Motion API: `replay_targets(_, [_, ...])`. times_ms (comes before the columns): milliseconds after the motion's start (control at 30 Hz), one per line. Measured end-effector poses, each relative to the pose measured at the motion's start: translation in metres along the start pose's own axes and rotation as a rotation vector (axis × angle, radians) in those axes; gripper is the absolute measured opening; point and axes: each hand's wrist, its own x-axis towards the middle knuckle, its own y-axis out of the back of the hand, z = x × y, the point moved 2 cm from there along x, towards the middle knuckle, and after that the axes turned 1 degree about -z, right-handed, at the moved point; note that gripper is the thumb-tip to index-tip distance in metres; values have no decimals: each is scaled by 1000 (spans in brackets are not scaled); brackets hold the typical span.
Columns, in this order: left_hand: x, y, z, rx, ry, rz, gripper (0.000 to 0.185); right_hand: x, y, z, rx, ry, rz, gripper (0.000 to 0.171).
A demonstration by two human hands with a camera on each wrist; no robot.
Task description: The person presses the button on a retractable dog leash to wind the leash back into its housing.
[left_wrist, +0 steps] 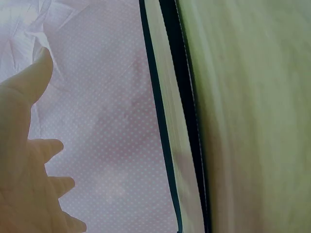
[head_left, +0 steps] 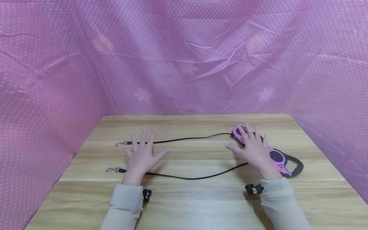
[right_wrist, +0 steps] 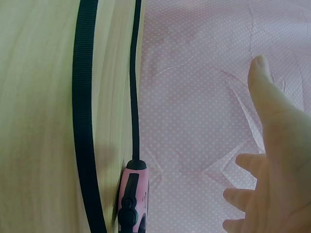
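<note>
A pink dotted cloth [head_left: 184, 57] walls in the wooden table [head_left: 201, 204] on three sides, and everything else sits on that table. Toward its right side lie two pink retractable leash handles: the nearer leash handle [head_left: 283, 162] with its black loop grip pointing right, and the farther leash handle [head_left: 238, 134] just behind it. From each a black cord runs leftward across the table, the far cord [head_left: 184, 139] and the near cord [head_left: 195, 177], both drawn out long and roughly parallel, probably so that they stay untangled. Each ends in a small metal clip, the far clip [head_left: 121, 143] and the near clip [head_left: 111, 170], toward the table's left edge.

The right hand [head_left: 254, 151] hovers flat over the two handles, fingers spread and straight, gripping nothing; whether it touches them cannot be told. The left hand [head_left: 142, 156] is likewise flat and splayed, between the two cords near their clip ends, holding nothing.
</note>
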Motion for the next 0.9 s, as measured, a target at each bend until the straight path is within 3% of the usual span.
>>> replay_targets(233, [2,4,-3,-26,30,-2,106,6,2,2,86,-14,-15,101])
replay_targets(500, [2,8,-5,-143,73,-37,111,11,2,6,207,-17,33,94])
replay_targets(900, [13,11,-17,-273,121,-25,104,18,4,24,543,-200,166,78])
